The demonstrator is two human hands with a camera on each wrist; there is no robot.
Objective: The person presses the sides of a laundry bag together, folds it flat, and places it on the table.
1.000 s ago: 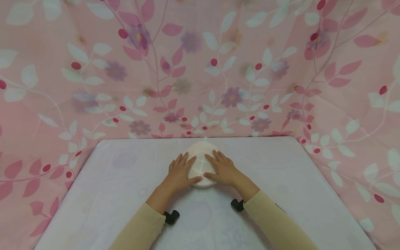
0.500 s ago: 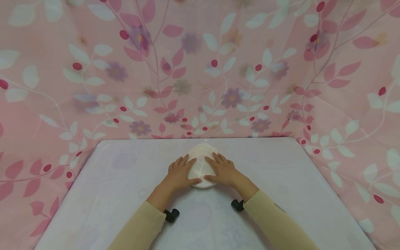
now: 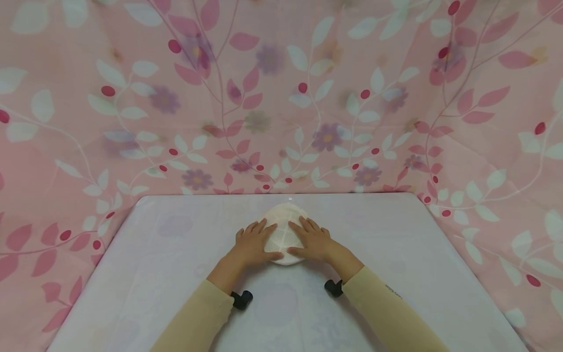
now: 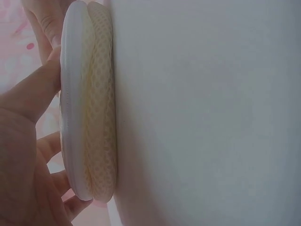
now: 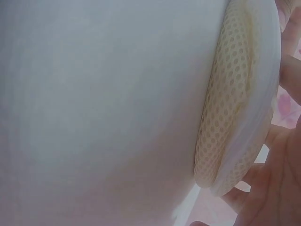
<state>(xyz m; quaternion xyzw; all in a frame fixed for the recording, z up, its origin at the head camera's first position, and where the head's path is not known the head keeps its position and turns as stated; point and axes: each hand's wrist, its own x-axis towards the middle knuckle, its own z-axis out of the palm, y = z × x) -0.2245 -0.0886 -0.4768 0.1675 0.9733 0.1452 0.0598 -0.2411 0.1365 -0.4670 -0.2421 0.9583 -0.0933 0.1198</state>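
Observation:
A rounded white mesh laundry bag [image 3: 285,215] lies near the far side of the table, between both hands. Honeycomb netting and a smooth pale band show along the side of the mesh bag [image 4: 101,108] in the left wrist view, where it looks like two stacked layers. My left hand [image 3: 252,247] rests on its left part, fingers spread and thumb toward the middle. On the right part my right hand [image 3: 317,243] mirrors this, also with spread fingers. The right wrist view shows fingers over the edge of the mesh bag [image 5: 225,94]. A small pale tab sits at its far tip.
A pale cloth covers the table [image 3: 176,274]. Behind and beside it hangs a pink floral curtain [image 3: 272,98]. Small black devices [image 3: 242,300] are worn at both wrists, by the beige sleeves [image 3: 195,318].
The bag's far end sits slightly lower, nearer to me, than a second ago. Both hands keep nearly the same place and pose on it.

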